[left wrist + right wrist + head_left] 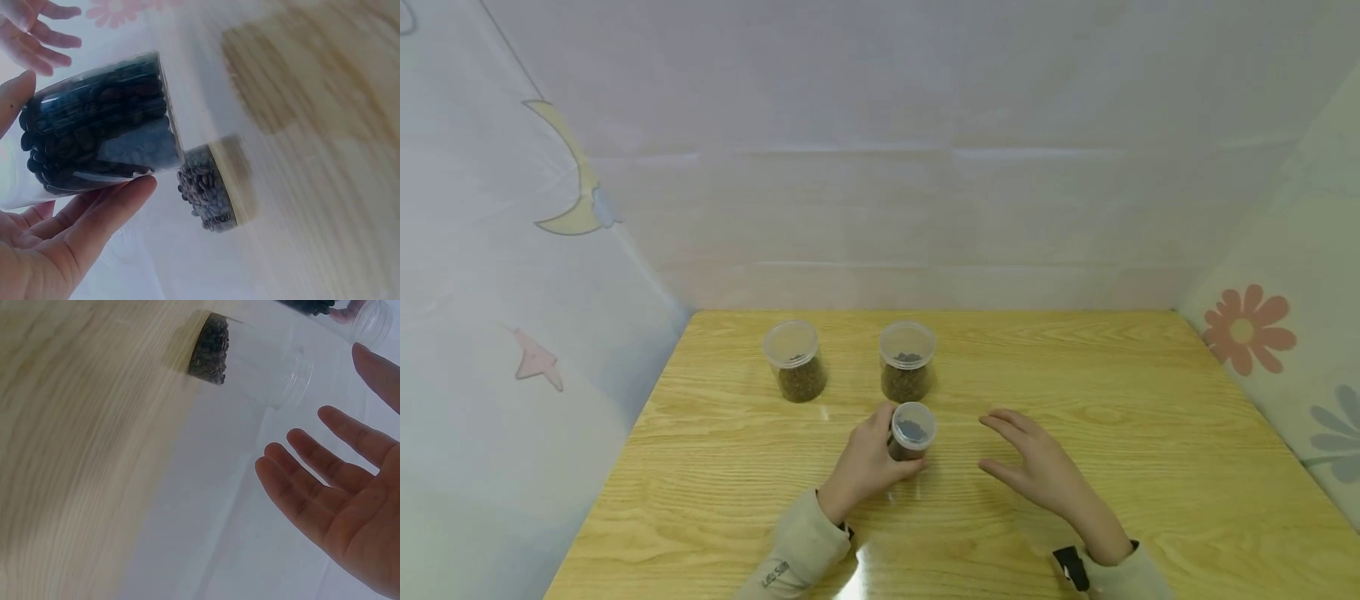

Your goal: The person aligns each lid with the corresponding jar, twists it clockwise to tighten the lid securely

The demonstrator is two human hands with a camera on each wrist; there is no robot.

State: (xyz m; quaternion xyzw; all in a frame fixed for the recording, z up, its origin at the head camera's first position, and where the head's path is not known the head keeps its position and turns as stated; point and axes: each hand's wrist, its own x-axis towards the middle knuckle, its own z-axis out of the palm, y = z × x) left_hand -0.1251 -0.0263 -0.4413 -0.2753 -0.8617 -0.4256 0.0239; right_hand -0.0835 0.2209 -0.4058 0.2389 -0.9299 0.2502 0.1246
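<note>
My left hand point(867, 461) grips a clear jar point(912, 432) round its side, thumb near the front, fingers at the back. Dark beans that look like coffee beans fill much of this jar point(100, 125) in the left wrist view, where it appears lifted off the table. Behind it stands a second clear jar point(906, 379) of dark beans, upright on the table. Farther left is a similar third jar point(801, 379). To the right of the held jar, my right hand point(1037, 467) hovers with fingers extended, touching nothing. Whether the jars have lids I cannot tell.
The wooden table point(1097, 375) reaches back to a pale cloth wall point(887, 225). Side walls carry printed decorations, among them a moon point(568, 171) on the left and a red flower point(1243, 329) on the right.
</note>
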